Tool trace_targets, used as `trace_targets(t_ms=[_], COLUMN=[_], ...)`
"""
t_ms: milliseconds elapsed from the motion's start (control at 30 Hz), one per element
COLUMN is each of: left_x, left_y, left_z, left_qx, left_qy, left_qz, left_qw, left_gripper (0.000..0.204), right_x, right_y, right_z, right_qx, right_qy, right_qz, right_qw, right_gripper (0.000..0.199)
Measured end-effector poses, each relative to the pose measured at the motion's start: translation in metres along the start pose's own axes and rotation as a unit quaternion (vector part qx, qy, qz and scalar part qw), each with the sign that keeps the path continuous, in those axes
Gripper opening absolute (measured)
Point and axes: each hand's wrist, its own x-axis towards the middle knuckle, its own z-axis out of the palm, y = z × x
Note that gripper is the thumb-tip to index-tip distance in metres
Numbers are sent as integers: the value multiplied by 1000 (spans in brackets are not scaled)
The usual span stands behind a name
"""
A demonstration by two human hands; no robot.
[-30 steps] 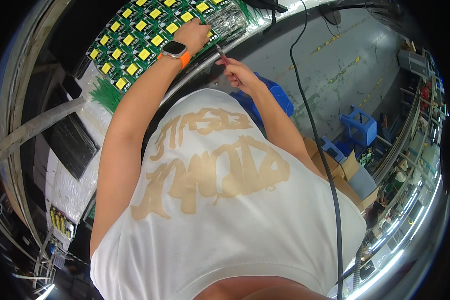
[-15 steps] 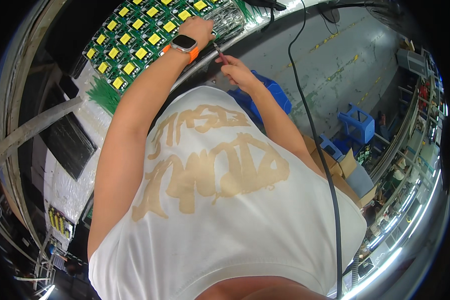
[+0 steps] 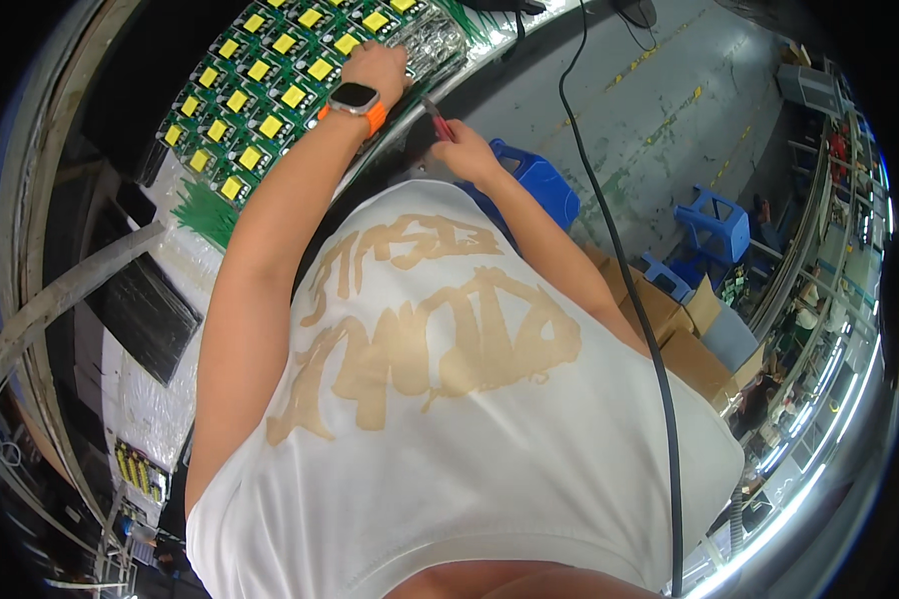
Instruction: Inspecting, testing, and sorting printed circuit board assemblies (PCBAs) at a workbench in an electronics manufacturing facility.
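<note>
White bench [image 3: 145, 404] beneath palm-down left hand [image 3: 378, 68]

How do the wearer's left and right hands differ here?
The left hand is over the circuit boards; the right hand is clear of them. The right hand grips a red-handled tool; whether the left hand holds anything is hidden. The left hand's wrist wears an orange-banded watch; the right hand's wrist is bare. Both hands are ungloved.

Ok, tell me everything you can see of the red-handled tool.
The red-handled tool is slim, with a narrow, greyish, metal-looking tip. The right hand's grip holds it and hides its rear end. It slants up and left in the picture, toward the green circuit boards. Its exact type is too small to tell.
</note>
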Motion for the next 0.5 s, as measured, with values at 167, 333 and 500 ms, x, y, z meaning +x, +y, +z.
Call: trace_targets(t_ms=[167, 333, 500], left_x=[-38, -137, -217], left_y=[-20, -25, -54], left_z=[15, -31, -12], left_qx=[-61, -379, -602], left_qy=[187, -25, -50], left_qz=[39, -44, -175], left_qw=[980, 924, 778], left_gripper=[36, 32, 29], right_x=[-42, -47, -37], right_y=[-23, -38, -90], right_z=[-31, -46, -14], right_qx=[137, 205, 136], right_qy=[-74, -236, -307], right_qz=[-19, -38, -143], right_qw=[988, 949, 931], right_gripper=[40, 42, 44])
